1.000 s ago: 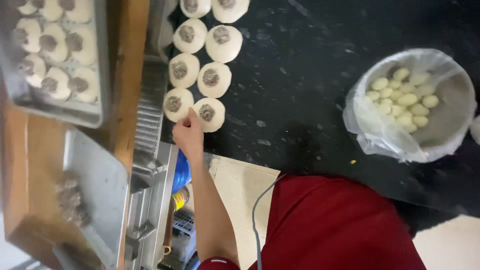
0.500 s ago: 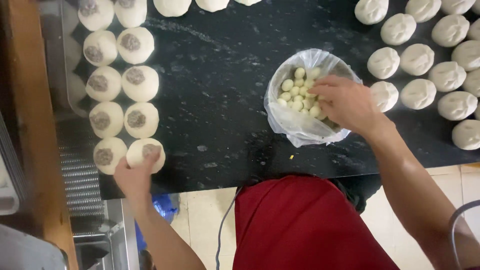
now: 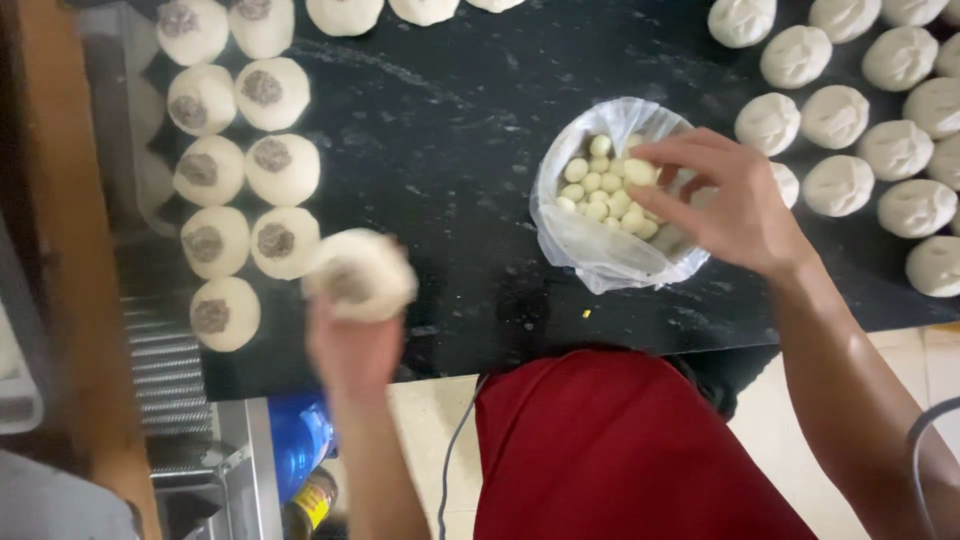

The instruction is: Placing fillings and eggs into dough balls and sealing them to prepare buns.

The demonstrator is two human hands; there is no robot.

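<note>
Two hands at work with dough rounds and small pale balls on a dark stone counter.

The left hand point(image 3: 352, 345) is closed under a soft round dough piece point(image 3: 360, 274), a little blurred, with a brown filling spot in the middle, and lifts it just beside the rows of filled rounds point(image 3: 250, 165) at the left (I count about nine of them, flat, white, each with a grey-brown centre). The right hand point(image 3: 728, 205) pinches one smooth pale ball point(image 3: 640, 172) between thumb and fingers, over a bowl point(image 3: 610, 250) lined with a thin crinkled plastic bag; inside lie more than ten such balls. At the right, about thirteen closed buns point(image 3: 870, 130) with pleated tops lie on the speckled counter point(image 3: 450, 150), dusted with flour.
</note>
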